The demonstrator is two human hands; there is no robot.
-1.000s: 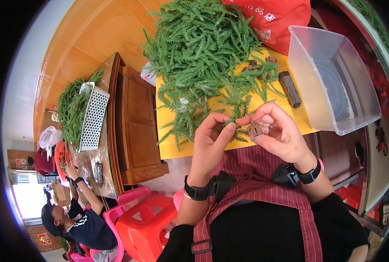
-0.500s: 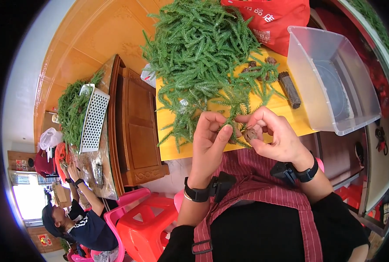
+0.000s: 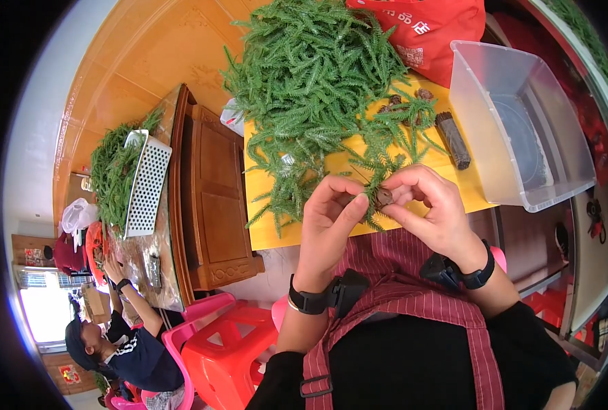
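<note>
Left hand [image 3: 326, 222]: thumb and forefinger pinched together on a green sprig [image 3: 378, 168], remaining fingers curled. Right hand [image 3: 435, 213]: thumb and forefinger slightly parted, with a brown cone [image 3: 384, 198] held between their tips. From where I stand, the cone sits between the two hands, at the sprig's right side and nearer the right hand; the fingers hide the exact contact. The sprig's long axis runs roughly forward, its fronds showing beyond the fingertips. Ahead of the hands: a heaped pile of greenery [image 3: 318, 75]. Ahead and right: a dark brown bundle [image 3: 453, 140], then a clear bin [image 3: 478, 123]. Far left: a seated co-worker [image 3: 143, 355].
</note>
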